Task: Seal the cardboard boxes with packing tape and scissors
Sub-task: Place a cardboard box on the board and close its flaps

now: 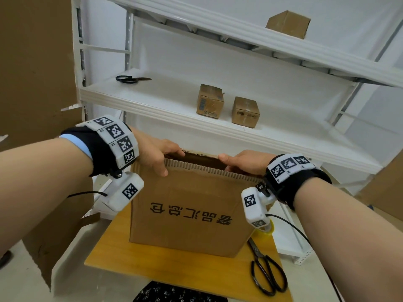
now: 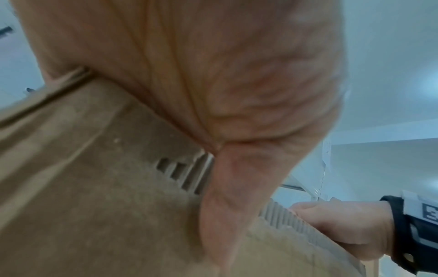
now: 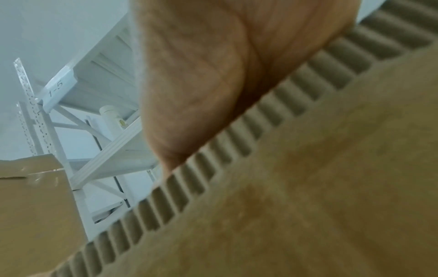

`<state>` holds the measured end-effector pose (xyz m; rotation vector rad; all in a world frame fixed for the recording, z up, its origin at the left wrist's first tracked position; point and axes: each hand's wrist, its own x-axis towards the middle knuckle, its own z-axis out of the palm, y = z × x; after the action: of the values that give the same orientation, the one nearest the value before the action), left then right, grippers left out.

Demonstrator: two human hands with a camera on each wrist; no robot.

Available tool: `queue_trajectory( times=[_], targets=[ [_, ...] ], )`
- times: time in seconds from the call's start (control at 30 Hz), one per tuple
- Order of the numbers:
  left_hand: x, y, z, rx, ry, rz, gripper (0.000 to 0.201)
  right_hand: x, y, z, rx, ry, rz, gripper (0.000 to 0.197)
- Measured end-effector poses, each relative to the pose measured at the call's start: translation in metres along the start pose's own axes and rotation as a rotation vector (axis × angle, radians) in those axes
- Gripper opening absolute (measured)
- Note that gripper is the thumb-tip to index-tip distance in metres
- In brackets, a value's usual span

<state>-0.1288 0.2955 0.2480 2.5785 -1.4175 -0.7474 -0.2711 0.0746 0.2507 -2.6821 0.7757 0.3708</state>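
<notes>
A large brown cardboard box (image 1: 189, 214) with black printed characters stands on a small wooden table (image 1: 122, 253). My left hand (image 1: 157, 153) grips the box's top near flap at its left end, thumb on the outer face and fingers curled over the corrugated edge. At the flap's right end my right hand (image 1: 242, 161) holds the same edge. Black scissors (image 1: 266, 271) lie on the table right of the box. A clear tape roll (image 1: 269, 229) peeks out behind the right wrist camera. In the wrist views each palm (image 2: 213, 75) (image 3: 213, 65) presses against the flap (image 3: 308, 187).
A white metal shelf unit (image 1: 174, 105) stands right behind the box. On it lie a second pair of scissors (image 1: 128, 79) and two small sealed boxes (image 1: 209, 103) (image 1: 245, 112); another small box (image 1: 287, 23) sits on the upper shelf. Large cardboard sheets (image 1: 32, 62) lean at the left.
</notes>
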Motion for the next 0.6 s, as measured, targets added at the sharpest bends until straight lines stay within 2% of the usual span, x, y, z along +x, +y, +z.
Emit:
queue_trajectory(
  times=[0.13, 0.27, 0.37, 0.5, 0.6],
  targets=[
    [0.004, 0.002, 0.001, -0.011, 0.07, -0.013, 0.042, 0.001, 0.016, -0.006, 0.075, 0.033, 0.038, 0.08],
    [0.006, 0.005, 0.0, -0.069, 0.107, -0.038, 0.05, 0.003, 0.025, -0.007, 0.121, -0.046, -0.024, 0.091],
    [0.01, 0.004, 0.001, -0.054, 0.144, -0.05, 0.053, 0.005, 0.025, -0.008, 0.114, -0.053, -0.079, 0.1],
    [0.012, 0.009, 0.001, 0.066, 0.099, -0.076, 0.068, 0.002, 0.026, -0.008, 0.045, -0.04, -0.108, 0.083],
    [0.015, 0.013, 0.003, 0.222, 0.136, -0.116, 0.07, 0.003, 0.029, -0.006, 0.056, -0.01, -0.105, 0.067]
  ],
)
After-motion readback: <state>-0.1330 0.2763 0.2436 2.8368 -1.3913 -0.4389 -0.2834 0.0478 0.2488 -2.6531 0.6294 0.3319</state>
